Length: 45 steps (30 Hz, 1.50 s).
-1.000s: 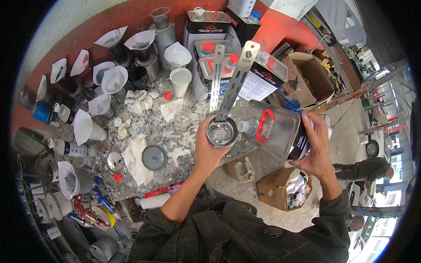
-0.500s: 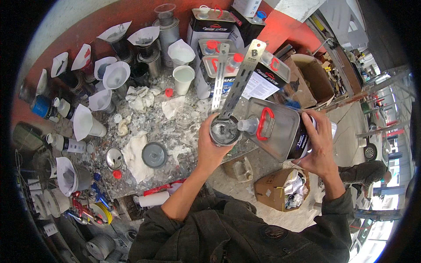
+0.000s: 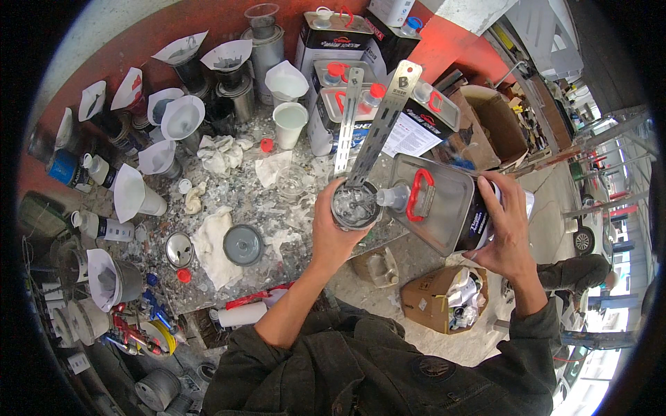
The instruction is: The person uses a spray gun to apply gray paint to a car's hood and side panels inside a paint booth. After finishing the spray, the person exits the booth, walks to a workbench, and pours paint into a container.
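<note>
My left hand (image 3: 334,225) is wrapped round a small cup (image 3: 356,208) with grey liquid and shiny clear streaks inside. A slotted metal mixing ruler (image 3: 383,125) stands tilted in it. Beside that ruler rises a narrower metal ruler (image 3: 347,125); whether its lower end is in the cup is hidden. My right hand (image 3: 505,232) grips the bottom end of a rectangular metal can (image 3: 444,225), thumb and fingers spread across it. The can lies tipped on its side, its red handle (image 3: 420,195) facing left. Its clear plastic spout (image 3: 394,198) meets the cup's right rim.
Capped metal cans (image 3: 336,31) and a white cup (image 3: 290,125) stand behind. Cups with paper funnels (image 3: 184,118) line the paint-stained bench's left. A grey lid (image 3: 243,245) lies beside a white rag (image 3: 216,246). Below right stands a cardboard box (image 3: 433,305) of waste; a person (image 3: 579,277) is farther right.
The liquid surface in the cup looks lighter, with more clear streaks. Both hands, the can and the rulers keep nearly the same places.
</note>
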Each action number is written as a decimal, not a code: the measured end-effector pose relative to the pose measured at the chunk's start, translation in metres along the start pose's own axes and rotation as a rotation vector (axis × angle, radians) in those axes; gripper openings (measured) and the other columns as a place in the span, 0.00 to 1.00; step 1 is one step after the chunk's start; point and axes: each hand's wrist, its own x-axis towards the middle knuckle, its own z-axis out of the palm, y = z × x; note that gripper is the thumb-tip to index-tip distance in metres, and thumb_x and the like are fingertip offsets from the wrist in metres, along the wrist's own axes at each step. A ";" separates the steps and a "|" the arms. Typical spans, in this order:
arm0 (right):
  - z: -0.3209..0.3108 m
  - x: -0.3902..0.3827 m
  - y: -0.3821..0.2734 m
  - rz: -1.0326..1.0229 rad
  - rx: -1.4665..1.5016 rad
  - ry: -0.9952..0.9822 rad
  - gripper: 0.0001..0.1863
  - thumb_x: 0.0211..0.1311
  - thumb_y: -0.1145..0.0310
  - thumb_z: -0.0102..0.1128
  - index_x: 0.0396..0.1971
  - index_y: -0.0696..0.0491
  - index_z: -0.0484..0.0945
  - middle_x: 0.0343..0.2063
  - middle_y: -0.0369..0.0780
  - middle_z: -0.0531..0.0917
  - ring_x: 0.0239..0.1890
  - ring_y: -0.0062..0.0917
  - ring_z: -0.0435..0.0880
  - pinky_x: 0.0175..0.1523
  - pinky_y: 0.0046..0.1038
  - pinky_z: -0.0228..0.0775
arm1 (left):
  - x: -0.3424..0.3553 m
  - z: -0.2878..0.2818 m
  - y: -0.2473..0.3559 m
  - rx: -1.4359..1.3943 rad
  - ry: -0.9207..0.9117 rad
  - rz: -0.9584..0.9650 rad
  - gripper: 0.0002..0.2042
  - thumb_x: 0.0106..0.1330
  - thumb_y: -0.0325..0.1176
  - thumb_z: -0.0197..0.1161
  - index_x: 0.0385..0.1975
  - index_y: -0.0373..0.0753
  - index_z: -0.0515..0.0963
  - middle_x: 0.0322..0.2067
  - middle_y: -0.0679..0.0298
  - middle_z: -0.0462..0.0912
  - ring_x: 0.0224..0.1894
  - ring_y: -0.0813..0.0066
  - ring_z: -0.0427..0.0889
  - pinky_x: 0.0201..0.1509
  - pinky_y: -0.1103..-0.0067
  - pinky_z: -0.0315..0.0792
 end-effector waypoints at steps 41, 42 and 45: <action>0.001 -0.001 0.003 0.031 0.031 -0.024 0.63 0.13 0.70 0.78 0.67 0.49 0.66 0.58 0.47 0.70 0.58 0.47 0.70 0.63 0.45 0.62 | 0.001 -0.001 0.001 -0.034 -0.004 -0.034 0.42 0.44 0.27 0.81 0.62 0.39 0.66 0.56 0.56 0.72 0.59 0.59 0.74 0.63 0.69 0.68; 0.004 -0.005 0.006 0.040 0.056 -0.014 0.63 0.13 0.70 0.79 0.67 0.50 0.66 0.58 0.47 0.70 0.58 0.47 0.70 0.63 0.44 0.63 | 0.001 -0.001 0.003 -0.032 0.000 -0.025 0.42 0.44 0.27 0.81 0.62 0.39 0.66 0.56 0.56 0.72 0.59 0.60 0.74 0.63 0.69 0.68; 0.015 -0.016 0.014 0.121 0.164 0.009 0.65 0.13 0.71 0.78 0.69 0.51 0.63 0.58 0.48 0.70 0.59 0.47 0.71 0.64 0.42 0.64 | 0.000 -0.001 0.010 -0.019 0.007 -0.045 0.42 0.43 0.27 0.81 0.62 0.39 0.66 0.56 0.57 0.72 0.59 0.61 0.75 0.63 0.70 0.69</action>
